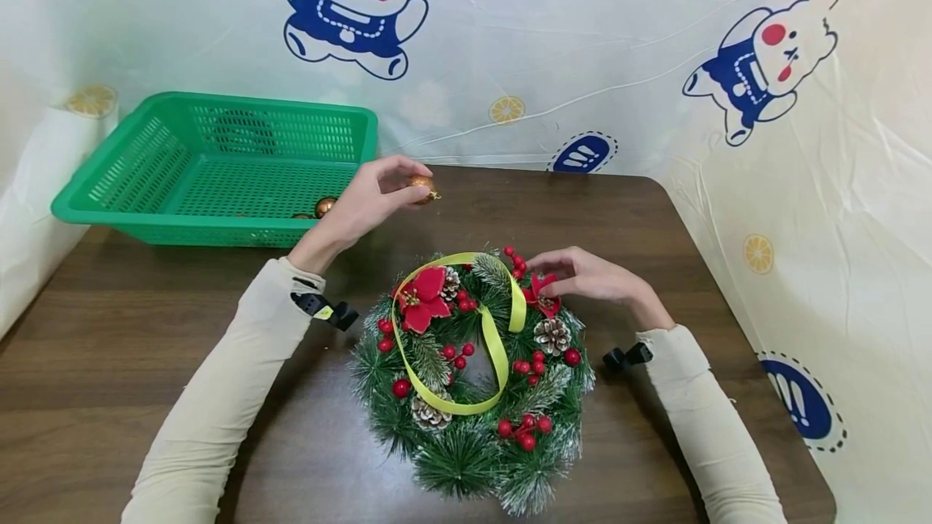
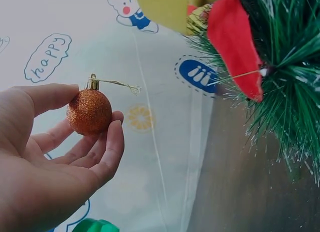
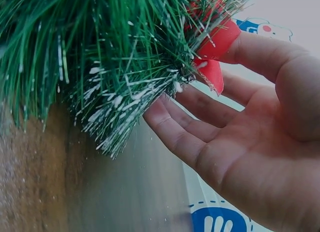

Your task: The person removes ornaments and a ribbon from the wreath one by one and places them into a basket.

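My left hand [image 1: 370, 199] is raised by the right end of the green basket. Thumb and fingers pinch a glittery copper Christmas ball [image 2: 90, 111], its gold cap and thin loop cord pointing toward the wreath. On the table lies a green Christmas wreath [image 1: 459, 455] with frosted tips, red berries, pine cones and red poinsettias [image 1: 422, 297]. A yellow ribbon [image 1: 495, 350] loops over it. At the wreath's upper right edge my right hand [image 1: 593, 275] holds on beside a red flower [image 1: 542, 295]. In the right wrist view, its thumb is at a red petal [image 3: 220, 40], fingers under the needles.
A green plastic basket [image 1: 218, 231] stands at the back left, with a few shiny copper balls [image 1: 324, 206] near its front right corner. Behind the brown wooden table [image 1: 95, 395] hangs a white printed cloth [image 1: 502, 39], which also runs down the right side.
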Demonstrator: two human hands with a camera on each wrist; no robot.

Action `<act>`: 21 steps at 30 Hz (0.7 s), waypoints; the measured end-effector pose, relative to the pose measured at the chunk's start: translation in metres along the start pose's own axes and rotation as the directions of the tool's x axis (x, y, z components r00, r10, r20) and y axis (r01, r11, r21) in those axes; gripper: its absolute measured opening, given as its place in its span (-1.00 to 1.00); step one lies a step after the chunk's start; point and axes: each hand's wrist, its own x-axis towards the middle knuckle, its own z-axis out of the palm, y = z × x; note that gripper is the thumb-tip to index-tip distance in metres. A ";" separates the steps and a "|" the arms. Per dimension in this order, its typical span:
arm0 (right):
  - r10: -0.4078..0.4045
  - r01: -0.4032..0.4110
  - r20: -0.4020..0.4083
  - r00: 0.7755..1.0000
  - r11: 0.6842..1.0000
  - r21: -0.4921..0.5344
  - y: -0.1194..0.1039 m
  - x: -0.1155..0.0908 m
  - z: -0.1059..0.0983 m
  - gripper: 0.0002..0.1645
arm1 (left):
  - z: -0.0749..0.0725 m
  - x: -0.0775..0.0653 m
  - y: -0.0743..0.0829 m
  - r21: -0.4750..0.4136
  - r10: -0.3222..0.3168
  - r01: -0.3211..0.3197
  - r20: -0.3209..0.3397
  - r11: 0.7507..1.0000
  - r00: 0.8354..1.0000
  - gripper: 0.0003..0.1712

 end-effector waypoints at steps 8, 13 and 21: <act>0.013 -0.013 -0.015 1.000 0.999 -0.038 0.000 -0.002 -0.001 -0.44 | -0.013 -0.004 0.007 -0.006 -0.015 0.014 -0.043 1.000 0.999 -0.64; 0.003 -0.004 -0.025 1.000 0.999 -0.043 0.000 -0.003 -0.003 -0.44 | -0.021 -0.005 0.013 -0.012 -0.014 0.013 -0.079 1.000 0.997 -0.66; -0.016 0.012 -0.066 0.998 0.998 -0.061 -0.004 -0.008 0.002 -0.49 | -0.020 -0.005 0.008 -0.014 -0.024 0.023 -0.074 1.000 0.997 -0.64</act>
